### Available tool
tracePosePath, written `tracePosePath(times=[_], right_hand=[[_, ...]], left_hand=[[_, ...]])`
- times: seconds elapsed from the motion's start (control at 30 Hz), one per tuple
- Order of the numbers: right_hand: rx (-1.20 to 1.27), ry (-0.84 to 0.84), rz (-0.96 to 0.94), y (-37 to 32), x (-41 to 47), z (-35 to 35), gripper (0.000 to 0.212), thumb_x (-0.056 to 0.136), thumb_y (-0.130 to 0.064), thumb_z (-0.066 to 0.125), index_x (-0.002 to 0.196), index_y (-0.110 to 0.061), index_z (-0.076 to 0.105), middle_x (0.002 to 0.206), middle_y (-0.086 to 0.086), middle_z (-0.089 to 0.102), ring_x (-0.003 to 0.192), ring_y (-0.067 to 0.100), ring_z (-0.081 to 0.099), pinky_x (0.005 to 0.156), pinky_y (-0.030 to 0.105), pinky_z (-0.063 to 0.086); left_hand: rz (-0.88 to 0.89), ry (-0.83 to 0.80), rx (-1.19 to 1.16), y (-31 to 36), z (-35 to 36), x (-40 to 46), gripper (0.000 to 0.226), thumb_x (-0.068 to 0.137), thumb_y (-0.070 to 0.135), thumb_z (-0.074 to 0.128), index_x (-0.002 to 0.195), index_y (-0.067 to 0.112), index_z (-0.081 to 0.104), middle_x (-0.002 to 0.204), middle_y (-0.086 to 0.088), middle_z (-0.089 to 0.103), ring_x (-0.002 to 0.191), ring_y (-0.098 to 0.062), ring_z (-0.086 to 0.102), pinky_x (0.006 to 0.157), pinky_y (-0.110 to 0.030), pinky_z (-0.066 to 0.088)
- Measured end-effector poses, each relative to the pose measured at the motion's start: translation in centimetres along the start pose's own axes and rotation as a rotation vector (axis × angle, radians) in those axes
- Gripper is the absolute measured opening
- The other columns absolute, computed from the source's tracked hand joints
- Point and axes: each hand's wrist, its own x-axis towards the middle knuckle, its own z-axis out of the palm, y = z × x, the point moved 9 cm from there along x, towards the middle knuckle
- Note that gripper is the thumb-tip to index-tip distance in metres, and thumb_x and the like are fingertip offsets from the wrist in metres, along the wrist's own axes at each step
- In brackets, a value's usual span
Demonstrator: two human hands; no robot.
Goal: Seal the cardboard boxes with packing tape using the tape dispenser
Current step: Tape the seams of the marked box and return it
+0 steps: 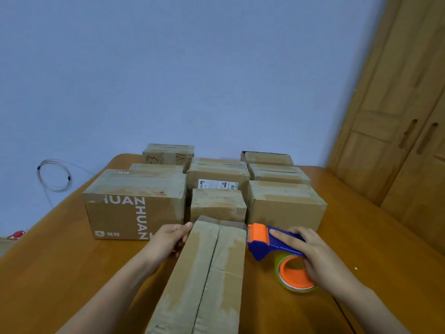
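A long narrow cardboard box [204,278] lies in front of me on the wooden table [60,268], its closed top flaps meeting in a dark seam down the middle. My left hand [168,239] holds the box's left side near its far end, thumb at the top edge. My right hand [310,251] grips a blue and orange tape dispenser [267,242] with a roll of clear tape [295,273]. The dispenser sits just right of the box's far right corner, its orange head close to the box edge.
Several closed cardboard boxes stand in rows behind, the largest printed "ZHUAN" [134,206] at left and a plain one [286,206] at right. A coiled cable [54,175] hangs on the blue wall. A wooden wardrobe [397,131] stands to the right.
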Motion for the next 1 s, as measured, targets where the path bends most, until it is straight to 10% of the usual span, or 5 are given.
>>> tracePosePath(times=[0.43, 0.63, 0.83, 1.0], right_hand=[[0.026, -0.007, 0.076, -0.1, -0.2, 0.4, 0.101, 0.091, 0.0, 0.05, 0.129, -0.068, -0.013, 0.136, -0.01, 0.033, 0.12, 0.007, 0.031, 0.094, 0.014, 0.03], [-0.001, -0.058, 0.134, -1.0, -0.6, 0.5, 0.121, 0.078, 0.005, 0.068, 0.134, -0.068, -0.009, 0.124, -0.007, 0.047, 0.111, 0.017, 0.047, 0.082, 0.021, 0.038], [0.02, 0.04, 0.2, -2.8, -1.2, 0.5, 0.094, 0.084, 0.001, 0.064, 0.142, -0.046, 0.008, 0.133, 0.0, 0.046, 0.117, 0.016, 0.043, 0.087, 0.02, 0.037], [0.017, 0.058, 0.267, -5.3, -1.6, 1.9, 0.12, 0.037, -0.001, 0.092, 0.14, -0.032, 0.039, 0.102, 0.0, 0.058, 0.083, 0.017, 0.061, 0.054, 0.023, 0.051]], left_hand=[[-0.129, -0.033, 0.223, -1.4, 1.1, -1.1, 0.02, 0.102, 0.025, 0.041, 0.094, 0.028, 0.059, 0.093, 0.005, 0.064, 0.069, 0.003, 0.06, 0.063, -0.01, 0.043], [-0.028, 0.114, 0.267, 3.7, -1.6, -1.5, 0.032, 0.103, 0.019, 0.039, 0.078, 0.008, 0.055, 0.064, -0.004, 0.05, 0.053, -0.012, 0.048, 0.051, -0.023, 0.041], [-0.072, -0.046, 0.553, 8.8, 1.6, -3.1, 0.056, 0.095, 0.057, 0.039, 0.124, 0.011, 0.047, 0.1, -0.003, 0.056, 0.084, -0.016, 0.051, 0.071, -0.026, 0.041], [-0.099, -0.087, 0.898, 9.6, 3.4, -2.2, 0.092, 0.086, 0.068, 0.046, 0.15, 0.01, 0.014, 0.153, -0.014, 0.03, 0.134, -0.03, 0.04, 0.108, -0.04, 0.037]])
